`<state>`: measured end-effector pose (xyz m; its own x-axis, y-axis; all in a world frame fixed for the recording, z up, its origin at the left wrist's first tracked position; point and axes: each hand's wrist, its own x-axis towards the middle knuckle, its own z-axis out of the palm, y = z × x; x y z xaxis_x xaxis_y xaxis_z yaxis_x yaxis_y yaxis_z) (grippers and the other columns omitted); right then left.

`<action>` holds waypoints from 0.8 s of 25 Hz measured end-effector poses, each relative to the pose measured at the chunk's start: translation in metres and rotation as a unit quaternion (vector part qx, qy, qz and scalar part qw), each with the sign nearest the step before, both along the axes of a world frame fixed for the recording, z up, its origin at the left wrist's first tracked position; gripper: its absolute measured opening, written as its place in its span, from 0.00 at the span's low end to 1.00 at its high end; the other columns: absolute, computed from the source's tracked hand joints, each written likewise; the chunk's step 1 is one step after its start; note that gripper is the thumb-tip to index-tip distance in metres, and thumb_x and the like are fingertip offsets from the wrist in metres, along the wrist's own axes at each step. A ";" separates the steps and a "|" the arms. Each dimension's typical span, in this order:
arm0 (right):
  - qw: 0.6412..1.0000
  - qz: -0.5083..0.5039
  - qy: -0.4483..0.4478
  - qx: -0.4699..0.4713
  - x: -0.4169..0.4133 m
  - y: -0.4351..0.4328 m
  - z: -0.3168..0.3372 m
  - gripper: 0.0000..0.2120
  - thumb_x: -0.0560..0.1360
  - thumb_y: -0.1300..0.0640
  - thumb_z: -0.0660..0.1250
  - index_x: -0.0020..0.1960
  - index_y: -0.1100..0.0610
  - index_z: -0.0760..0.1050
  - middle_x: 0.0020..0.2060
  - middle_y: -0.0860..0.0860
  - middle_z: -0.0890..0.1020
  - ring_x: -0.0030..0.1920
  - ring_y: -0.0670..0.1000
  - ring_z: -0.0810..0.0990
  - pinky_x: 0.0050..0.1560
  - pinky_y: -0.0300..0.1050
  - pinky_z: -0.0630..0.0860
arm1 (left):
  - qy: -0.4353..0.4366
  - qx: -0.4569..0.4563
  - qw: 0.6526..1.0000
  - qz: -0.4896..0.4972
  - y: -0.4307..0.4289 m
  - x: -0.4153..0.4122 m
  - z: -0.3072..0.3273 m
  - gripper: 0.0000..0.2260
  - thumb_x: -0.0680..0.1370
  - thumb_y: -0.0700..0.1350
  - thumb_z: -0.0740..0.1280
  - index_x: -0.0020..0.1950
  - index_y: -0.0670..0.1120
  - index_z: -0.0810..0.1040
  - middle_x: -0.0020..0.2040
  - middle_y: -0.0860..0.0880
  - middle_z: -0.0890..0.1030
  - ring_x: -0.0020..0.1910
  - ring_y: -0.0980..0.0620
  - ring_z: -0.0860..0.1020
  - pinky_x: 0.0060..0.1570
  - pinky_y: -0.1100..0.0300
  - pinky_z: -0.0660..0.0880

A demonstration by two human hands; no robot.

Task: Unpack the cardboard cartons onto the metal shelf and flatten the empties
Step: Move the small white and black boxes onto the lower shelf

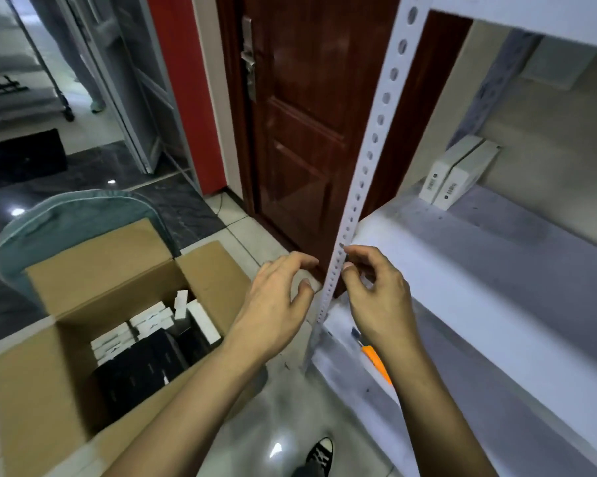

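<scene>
Tiled floor (276, 418), dark door (307, 115) behind, and the metal shelf (462, 270) fills the right. Lower left sits the open cardboard carton (66, 373), packed with small boxes (149, 325). Left hand (276, 297) and right hand (376, 297) hover either side of the shelf post (369, 156), fingers loosely curled, empty. Two white boxes (451, 177) stand at the shelf's back.

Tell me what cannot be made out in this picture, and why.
Head view:
- Print on the two white boxes on the metal shelf: too small, blurred.
- Orange tool: mostly hidden by the right forearm.
- Lower layers in the cardboard carton: covered by top boxes.
- Black sneaker: cut by the bottom edge.
</scene>
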<state>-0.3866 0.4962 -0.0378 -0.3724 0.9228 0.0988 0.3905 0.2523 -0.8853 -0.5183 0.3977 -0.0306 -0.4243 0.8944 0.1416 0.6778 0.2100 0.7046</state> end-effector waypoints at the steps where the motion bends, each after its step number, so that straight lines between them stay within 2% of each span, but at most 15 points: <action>1: 1.000 0.010 0.001 0.000 -0.007 -0.009 -0.002 0.11 0.80 0.53 0.66 0.61 0.46 0.78 0.57 0.43 0.82 0.57 0.40 0.78 0.58 0.35 0.75 | 0.000 -0.004 1.000 0.012 -0.013 -0.006 0.000 0.15 0.81 0.44 0.62 0.67 0.56 0.74 0.63 0.60 0.77 0.63 0.61 0.70 0.58 0.70 0.62; 3: 0.999 0.034 0.003 0.000 -0.023 -0.029 -0.004 0.11 0.80 0.53 0.66 0.62 0.45 0.78 0.57 0.43 0.81 0.59 0.44 0.78 0.62 0.47 0.77 | 0.000 -0.011 0.999 0.037 -0.041 -0.018 0.000 0.16 0.81 0.44 0.61 0.67 0.56 0.73 0.64 0.61 0.76 0.64 0.62 0.68 0.57 0.73 0.60; 5: 0.998 0.062 0.006 0.006 -0.042 -0.049 -0.005 0.11 0.80 0.53 0.66 0.62 0.45 0.78 0.57 0.43 0.81 0.59 0.44 0.79 0.62 0.50 0.77 | 0.002 -0.013 0.998 0.066 -0.070 -0.032 0.000 0.16 0.81 0.44 0.61 0.68 0.57 0.73 0.64 0.61 0.76 0.64 0.63 0.68 0.57 0.75 0.60; 9: 0.993 0.116 0.002 0.012 -0.077 -0.086 -0.009 0.12 0.80 0.54 0.67 0.62 0.47 0.78 0.56 0.43 0.82 0.58 0.42 0.79 0.62 0.48 0.77 | -0.001 -0.005 0.992 0.126 -0.123 -0.057 -0.002 0.15 0.81 0.44 0.62 0.67 0.57 0.74 0.63 0.61 0.76 0.62 0.62 0.69 0.61 0.65 0.66; 14: 0.983 0.183 -0.012 0.007 -0.115 -0.130 -0.017 0.12 0.80 0.56 0.67 0.62 0.48 0.78 0.55 0.44 0.82 0.57 0.42 0.79 0.61 0.43 0.76 | -0.008 -0.003 0.980 0.199 -0.179 -0.085 -0.016 0.14 0.81 0.43 0.63 0.66 0.56 0.75 0.61 0.60 0.78 0.58 0.62 0.70 0.56 0.66 0.65; 16: 0.978 0.206 -0.021 -0.001 -0.125 -0.137 -0.024 0.12 0.80 0.55 0.66 0.63 0.48 0.78 0.55 0.44 0.82 0.57 0.42 0.79 0.62 0.44 0.76 | -0.015 -0.002 0.975 0.224 -0.192 -0.093 -0.022 0.14 0.81 0.43 0.63 0.65 0.55 0.76 0.60 0.60 0.78 0.57 0.62 0.70 0.54 0.64 0.66; 20: 0.972 0.232 -0.036 -0.018 -0.154 -0.139 -0.039 0.12 0.79 0.55 0.66 0.62 0.47 0.78 0.54 0.42 0.82 0.57 0.42 0.79 0.62 0.48 0.77 | -0.040 -0.008 0.963 0.266 -0.205 -0.112 -0.032 0.14 0.81 0.42 0.63 0.64 0.55 0.76 0.57 0.63 0.77 0.59 0.58 0.71 0.56 0.61 0.68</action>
<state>-0.5403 0.3574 -0.0764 -0.7545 0.6557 0.0274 0.3027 0.3847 -0.8720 -0.6304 0.1930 -0.0627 -0.8323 0.5490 0.0767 0.4142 0.5239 0.7443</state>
